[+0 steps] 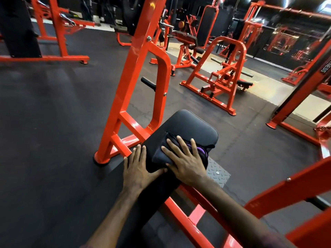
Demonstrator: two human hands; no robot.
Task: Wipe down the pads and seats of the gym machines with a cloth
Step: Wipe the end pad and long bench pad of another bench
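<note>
Two bare forearms came in from the bottom edge, no gloves. Left hand [138,169] and right hand [186,163] both uncovered: no rings, watch or wristbands showed. Short, unpainted nails. A sliver of sleeve fabric, dull reddish-purple, sat at the frame's bottom edge on each arm; too blurred to tell the garment type.

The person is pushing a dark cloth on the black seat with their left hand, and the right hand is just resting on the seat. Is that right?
Not quite: the hands are swapped. The head view shows the right hand spread flat on the dark cloth, pressing it onto the black seat, while the left hand just rests on the seat beside it.
</note>
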